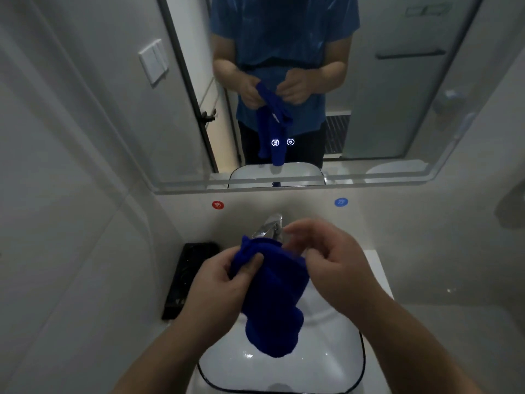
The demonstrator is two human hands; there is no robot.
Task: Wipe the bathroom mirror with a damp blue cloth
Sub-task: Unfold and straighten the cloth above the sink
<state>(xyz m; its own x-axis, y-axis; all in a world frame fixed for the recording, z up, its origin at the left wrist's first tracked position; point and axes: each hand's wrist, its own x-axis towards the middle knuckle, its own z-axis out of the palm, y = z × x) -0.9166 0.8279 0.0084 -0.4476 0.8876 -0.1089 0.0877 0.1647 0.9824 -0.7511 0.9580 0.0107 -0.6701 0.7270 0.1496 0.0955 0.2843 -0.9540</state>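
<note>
A dark blue cloth (272, 297) hangs bunched over the white sink (326, 362). My left hand (218, 282) pinches its upper left edge between thumb and fingers. My right hand (332, 263) is at the cloth's upper right corner, fingers curled and slightly blurred; its hold on the cloth is partly hidden. The mirror (397, 95) fills the wall above, with two lit touch icons near its lower middle. It reflects a person in a blue shirt holding the cloth with both hands.
A chrome tap (270, 224) stands behind the cloth. A black tray (187, 277) lies left of the sink. Red (218, 205) and blue (341, 202) round stickers sit on the wall below the mirror. A white switch plate (153, 62) is on the left wall.
</note>
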